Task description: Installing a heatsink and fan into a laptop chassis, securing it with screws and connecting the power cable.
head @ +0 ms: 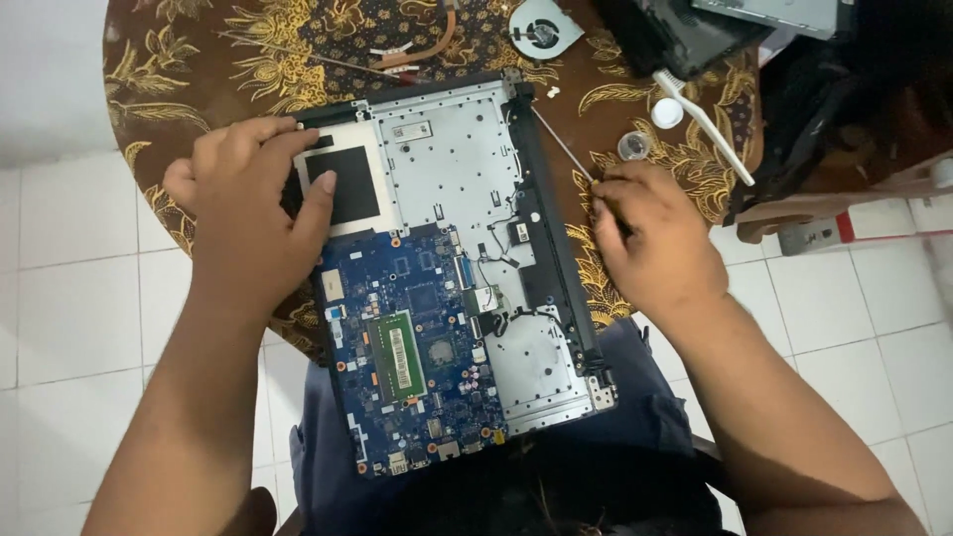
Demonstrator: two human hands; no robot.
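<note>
The left hand (253, 203) lies flat on the far left corner of the opened laptop (457, 268), fingers (266, 134) spread and loose, the thumb on a black square pad (347, 184) — gripping nothing. The laptop rests half on the table (169, 60), which has a brown and gold floral cloth, and half on the person's lap, its blue board (412, 347) at the near left with a green memory stick (397, 355) on it. To the right, the right hand (655, 238) sits just beside the laptop's right edge, fingers curled tight around a screwdriver (561, 144) whose thin shaft points far-left toward the far right corner. Farther off lie a fan (544, 28), a white brush (700, 119) and a small cap (667, 112).
</note>
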